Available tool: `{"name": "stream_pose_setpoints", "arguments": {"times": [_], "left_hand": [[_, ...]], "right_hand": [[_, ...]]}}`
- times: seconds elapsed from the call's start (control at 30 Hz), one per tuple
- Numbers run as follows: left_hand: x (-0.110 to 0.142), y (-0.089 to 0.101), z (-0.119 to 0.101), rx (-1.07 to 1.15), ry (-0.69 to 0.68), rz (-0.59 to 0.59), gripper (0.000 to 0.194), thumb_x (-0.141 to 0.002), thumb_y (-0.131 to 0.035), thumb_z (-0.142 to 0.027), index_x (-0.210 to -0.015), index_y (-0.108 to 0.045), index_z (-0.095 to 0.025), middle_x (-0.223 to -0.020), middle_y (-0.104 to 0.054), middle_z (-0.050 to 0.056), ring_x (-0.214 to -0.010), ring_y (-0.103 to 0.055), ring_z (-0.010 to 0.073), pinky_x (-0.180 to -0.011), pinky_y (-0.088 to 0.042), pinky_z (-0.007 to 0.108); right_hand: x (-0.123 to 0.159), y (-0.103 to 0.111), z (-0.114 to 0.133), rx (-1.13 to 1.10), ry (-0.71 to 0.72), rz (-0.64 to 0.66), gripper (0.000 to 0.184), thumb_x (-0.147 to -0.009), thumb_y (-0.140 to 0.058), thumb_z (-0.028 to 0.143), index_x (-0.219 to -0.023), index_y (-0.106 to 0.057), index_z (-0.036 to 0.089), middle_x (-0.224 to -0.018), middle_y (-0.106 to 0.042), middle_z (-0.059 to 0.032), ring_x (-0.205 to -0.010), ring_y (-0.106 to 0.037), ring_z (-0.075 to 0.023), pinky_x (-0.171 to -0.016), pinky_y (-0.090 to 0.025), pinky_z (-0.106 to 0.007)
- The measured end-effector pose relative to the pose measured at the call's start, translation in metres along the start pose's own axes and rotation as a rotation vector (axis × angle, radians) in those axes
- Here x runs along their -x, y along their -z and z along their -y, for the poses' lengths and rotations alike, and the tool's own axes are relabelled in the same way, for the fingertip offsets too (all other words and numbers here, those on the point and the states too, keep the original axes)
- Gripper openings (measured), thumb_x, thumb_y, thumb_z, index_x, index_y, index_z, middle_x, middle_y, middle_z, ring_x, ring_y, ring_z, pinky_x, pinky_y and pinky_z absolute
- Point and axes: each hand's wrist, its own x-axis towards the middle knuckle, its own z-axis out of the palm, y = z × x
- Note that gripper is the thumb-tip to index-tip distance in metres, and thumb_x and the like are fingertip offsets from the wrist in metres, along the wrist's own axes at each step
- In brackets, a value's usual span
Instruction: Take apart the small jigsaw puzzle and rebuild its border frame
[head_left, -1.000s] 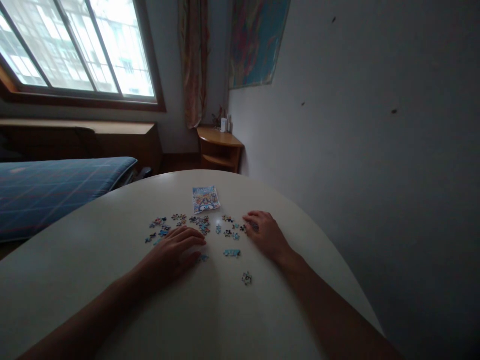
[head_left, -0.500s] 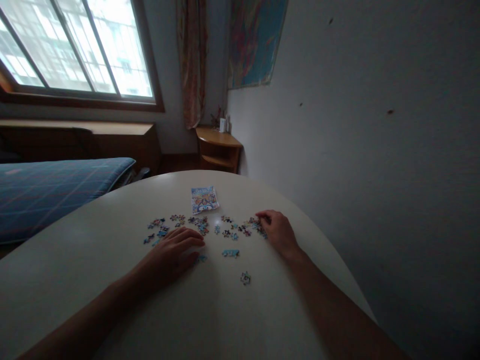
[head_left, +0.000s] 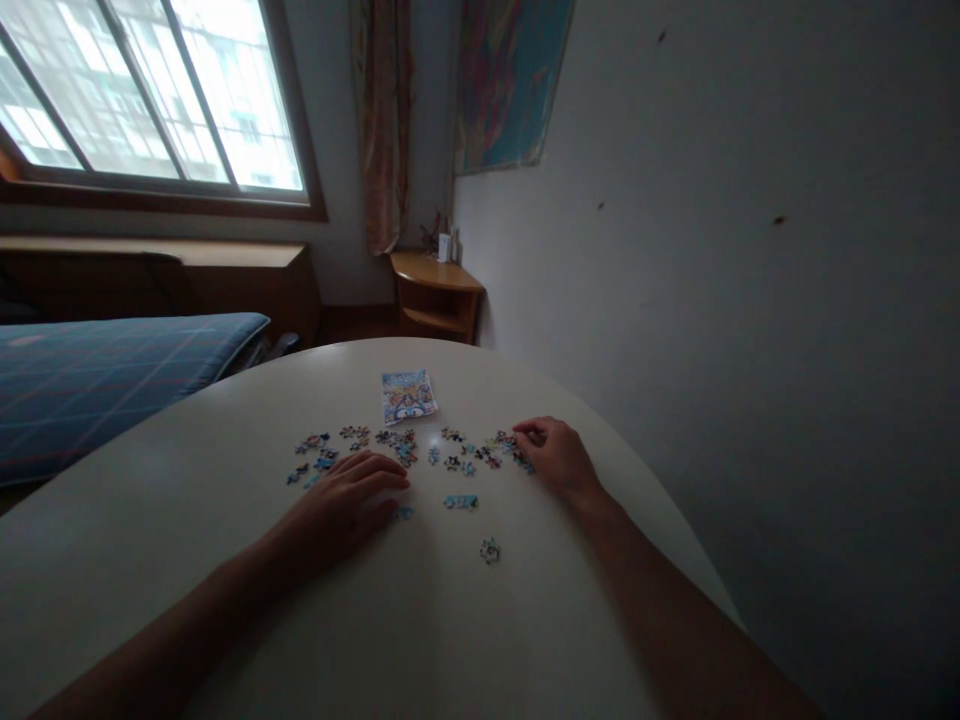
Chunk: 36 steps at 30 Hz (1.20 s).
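My left hand rests palm down on the white table, fingers stretched out and holding nothing visible. Light blue puzzle pieces lie by its thumb, and more pieces are just beyond its knuckles. At the right end of the scattered pieces, my right hand is closed in a pinch over a cluster of colourful puzzle pieces. What its fingertips hold, if anything, is too small to make out. Between the hands lie a joined light blue strip of pieces and, closer to me, a pale piece.
A printed picture packet lies behind the pieces on the round table. A plaid-covered bed stands to the left, a wooden corner shelf beyond the table. The wall runs along the right.
Everything sits slightly higher in the picture, as the camera has tipped down a little. Both hands and the puzzle pieces keep their places on the table.
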Motion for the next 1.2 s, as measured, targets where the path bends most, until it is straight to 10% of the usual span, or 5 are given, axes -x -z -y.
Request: {"name": "stream_pose_setpoints", "arguments": {"times": [0.73, 1.2], "left_hand": [[-0.001, 0.002, -0.002, -0.015, -0.015, 0.021, 0.02, -0.094, -0.055, -0.023, -0.112, -0.063, -0.024, -0.118, -0.066, 0.006, -0.112, -0.06, 0.0227, -0.101, -0.047, 0.041], [-0.002, 0.002, -0.003, -0.011, 0.004, 0.034, 0.02, -0.093, -0.056, -0.023, -0.111, -0.064, -0.024, -0.117, -0.067, 0.007, -0.111, -0.061, 0.0228, -0.1, -0.049, 0.042]], "right_hand": [[0.006, 0.003, 0.017, 0.127, -0.051, 0.195, 0.031, -0.068, -0.078, 0.031, -0.098, -0.076, 0.021, -0.14, -0.054, -0.0118, -0.128, -0.049, -0.0318, -0.105, -0.038, -0.047], [0.013, 0.012, 0.028, 0.085, 0.15, 0.237, 0.02, -0.078, -0.07, 0.026, -0.098, -0.073, 0.025, -0.1, -0.075, -0.004, -0.107, -0.061, -0.0251, -0.098, -0.037, -0.045]]}}
